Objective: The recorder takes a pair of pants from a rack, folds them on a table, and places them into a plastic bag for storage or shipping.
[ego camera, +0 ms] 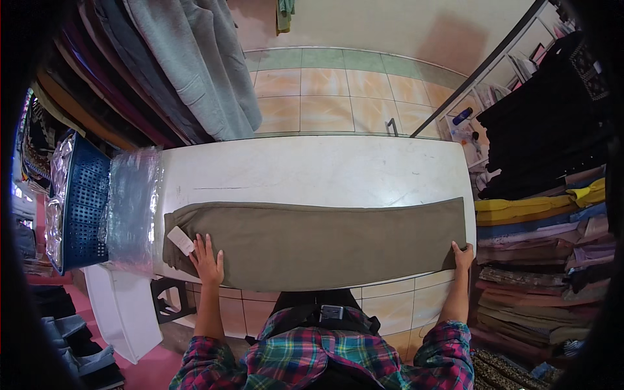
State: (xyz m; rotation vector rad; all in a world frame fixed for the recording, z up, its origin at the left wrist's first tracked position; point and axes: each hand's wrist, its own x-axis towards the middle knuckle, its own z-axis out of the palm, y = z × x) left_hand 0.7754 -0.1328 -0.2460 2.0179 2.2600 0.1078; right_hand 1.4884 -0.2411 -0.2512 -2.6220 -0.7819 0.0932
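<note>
A pair of olive-brown trousers (331, 243), folded lengthwise, lies flat across the white table (312, 165). The gathered waistband end is at the left, the hem end at the right. My left hand (208, 261) rests flat on the fabric near the waistband, fingers apart, its fingertips beside a pale hang tag (181, 241). At the hem's lower right corner, my right hand (462, 254) pinches the cloth between thumb and fingers.
Clear plastic bags (131, 209) lie at the table's left end, against a blue perforated basket (87, 204) holding more plastic packets. Hanging garments (195, 68) crowd the upper left. Folded clothes (531, 243) are stacked at the right, below a black garment (541, 122).
</note>
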